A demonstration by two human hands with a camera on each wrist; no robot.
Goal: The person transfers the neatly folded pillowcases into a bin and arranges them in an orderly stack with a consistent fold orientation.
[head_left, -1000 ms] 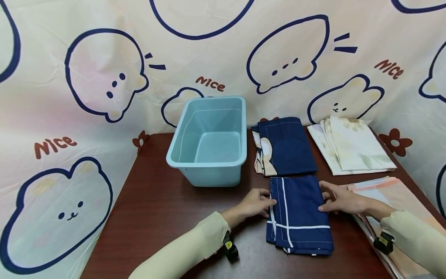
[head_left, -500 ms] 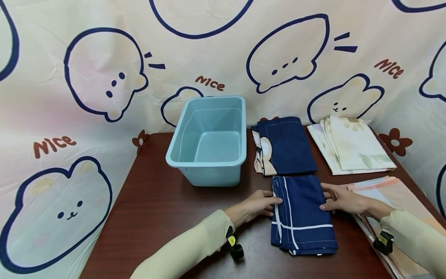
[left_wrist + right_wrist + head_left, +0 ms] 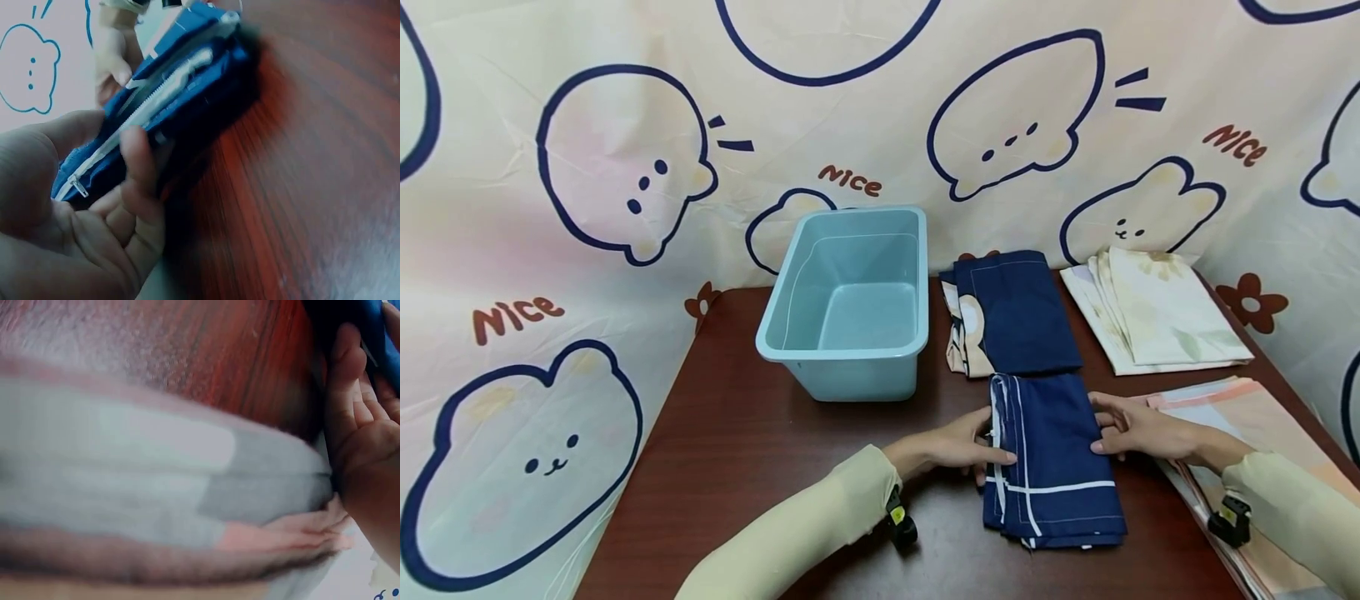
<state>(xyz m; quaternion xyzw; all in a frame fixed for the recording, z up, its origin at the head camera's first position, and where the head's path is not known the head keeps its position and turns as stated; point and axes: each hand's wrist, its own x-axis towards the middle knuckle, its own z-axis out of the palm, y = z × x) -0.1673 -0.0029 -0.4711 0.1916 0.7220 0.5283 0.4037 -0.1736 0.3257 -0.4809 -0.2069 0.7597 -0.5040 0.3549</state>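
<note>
A folded navy zippered cloth cover (image 3: 1060, 450) with white stripes lies on the table in front of me. My left hand (image 3: 958, 442) grips its left edge, thumb on top and fingers at the side. In the left wrist view, a pale zipper with a metal pull (image 3: 80, 185) runs along that edge, between thumb and fingers. My right hand (image 3: 1138, 429) pinches the right edge, thumb on top; some of its fingers are hidden beneath the cloth. In the right wrist view only a corner of the navy cover (image 3: 350, 315) shows.
A light blue plastic tub (image 3: 857, 375) stands at the back, left of the cloths. Behind the cover lie a folded navy cloth (image 3: 1030, 321) and a white floral cloth (image 3: 1180, 317). A folded peach and grey cloth (image 3: 1247, 425) lies under my right forearm. A printed curtain (image 3: 865, 108) backs the table.
My left hand has moved slightly right with its thumb further over the cover. The cover's left edge has shifted right and bunched up. The right hand has barely moved.
</note>
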